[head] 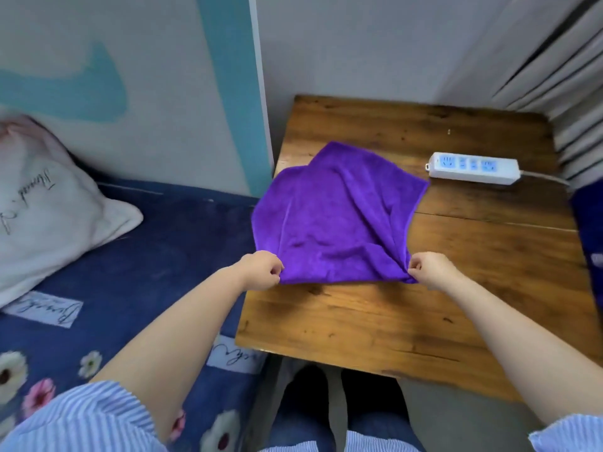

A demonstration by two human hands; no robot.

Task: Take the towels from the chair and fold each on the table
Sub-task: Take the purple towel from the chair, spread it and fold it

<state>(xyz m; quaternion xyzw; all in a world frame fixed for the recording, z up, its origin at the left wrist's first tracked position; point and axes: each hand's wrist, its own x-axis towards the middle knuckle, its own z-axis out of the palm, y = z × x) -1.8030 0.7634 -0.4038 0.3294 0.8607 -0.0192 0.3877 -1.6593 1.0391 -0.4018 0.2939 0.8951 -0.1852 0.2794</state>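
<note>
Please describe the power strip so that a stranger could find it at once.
Look at the wooden table in the corner. Behind the purple towel, near the table's far right edge, lies the power strip. It alone is hard white plastic with blue sockets.

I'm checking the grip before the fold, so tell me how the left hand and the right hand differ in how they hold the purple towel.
The left hand pinches the purple towel at its near left corner, by the wooden table's left edge; the right hand pinches the near right corner, well over the tabletop. Cloth bunches into creases at the right hand, while it lies smoother at the left hand. Both are curled, pinching the near edge.
</note>
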